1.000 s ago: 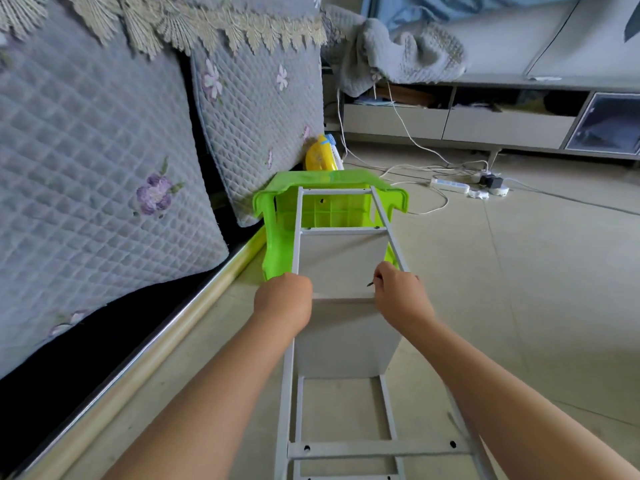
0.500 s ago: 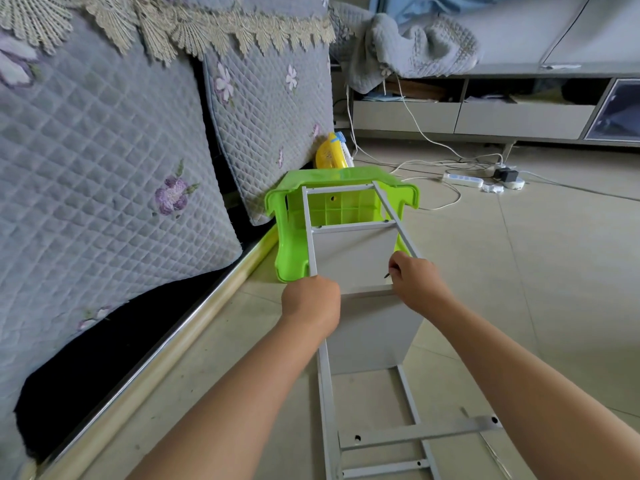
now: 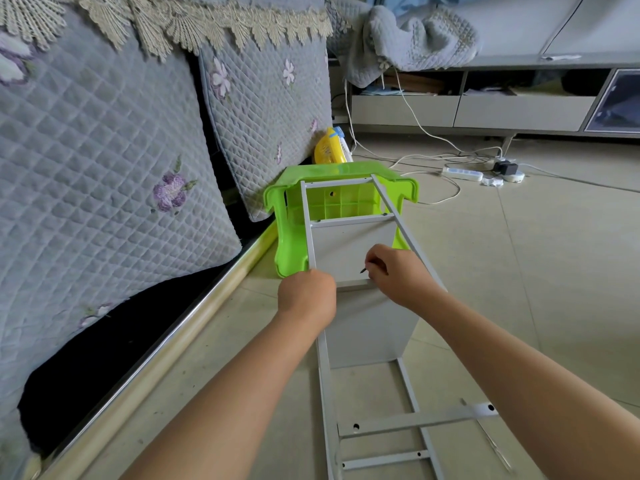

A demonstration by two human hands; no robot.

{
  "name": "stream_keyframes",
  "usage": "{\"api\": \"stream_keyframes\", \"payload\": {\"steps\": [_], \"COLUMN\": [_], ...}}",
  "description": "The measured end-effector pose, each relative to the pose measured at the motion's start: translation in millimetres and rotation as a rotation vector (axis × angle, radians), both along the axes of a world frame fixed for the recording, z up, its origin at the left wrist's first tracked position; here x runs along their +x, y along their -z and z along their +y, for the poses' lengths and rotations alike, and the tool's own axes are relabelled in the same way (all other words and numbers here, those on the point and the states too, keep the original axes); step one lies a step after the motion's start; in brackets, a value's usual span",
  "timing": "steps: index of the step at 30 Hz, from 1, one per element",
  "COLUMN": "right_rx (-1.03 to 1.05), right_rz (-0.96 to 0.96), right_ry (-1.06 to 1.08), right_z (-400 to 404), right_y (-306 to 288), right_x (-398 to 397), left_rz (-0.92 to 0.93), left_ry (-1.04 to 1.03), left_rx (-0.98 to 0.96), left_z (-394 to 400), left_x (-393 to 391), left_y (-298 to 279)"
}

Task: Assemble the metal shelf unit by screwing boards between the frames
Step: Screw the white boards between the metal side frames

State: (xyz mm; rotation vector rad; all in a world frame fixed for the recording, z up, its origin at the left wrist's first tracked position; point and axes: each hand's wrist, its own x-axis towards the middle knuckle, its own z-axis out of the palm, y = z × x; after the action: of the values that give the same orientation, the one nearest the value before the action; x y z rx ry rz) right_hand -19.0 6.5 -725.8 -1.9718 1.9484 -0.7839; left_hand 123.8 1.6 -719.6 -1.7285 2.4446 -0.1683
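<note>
Against the green stool [image 3: 341, 199], the metal frame [image 3: 308, 223] lies propped, a grey board [image 3: 353, 251] standing inside it. Steadying that board square should help the screw [image 3: 363, 270] start straight. Left hand [image 3: 306, 294] grips the frame rail, fingers curled; right hand [image 3: 398, 273] pinches the screw, wrist raised.

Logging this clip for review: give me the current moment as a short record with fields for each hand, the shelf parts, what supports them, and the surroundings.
left hand: left hand grips the left rail of the metal frame
right hand: right hand pinches a small dark screw at the board's edge
board: grey board sits between the frame rails
support: the frame's far end rests on a green plastic stool
surroundings: quilted cushions at left, power strip on the floor
</note>
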Motion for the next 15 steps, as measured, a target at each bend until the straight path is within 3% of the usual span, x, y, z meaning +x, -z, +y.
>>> {"api": "stream_keyframes", "payload": {"steps": [5,11,15], "right_rx": [0.03,-0.009,-0.061], "right_rz": [-0.065,-0.08,-0.062], "right_ry": [0.027,0.02,-0.043], "right_z": [3.3,5.1,5.3], "right_y": [1.9,7.1,1.2], "right_x": [-1.7,-3.0,4.4], "left_rz": [0.025,0.383,0.474], "left_ry": [-0.022,0.021,0.084], "left_rx": [-0.001,0.133,0.201], "left_z": [1.0,-13.0,-16.8], "left_x": [-1.9,25.3,40.5], "left_y": [0.8,15.9,26.6]}}
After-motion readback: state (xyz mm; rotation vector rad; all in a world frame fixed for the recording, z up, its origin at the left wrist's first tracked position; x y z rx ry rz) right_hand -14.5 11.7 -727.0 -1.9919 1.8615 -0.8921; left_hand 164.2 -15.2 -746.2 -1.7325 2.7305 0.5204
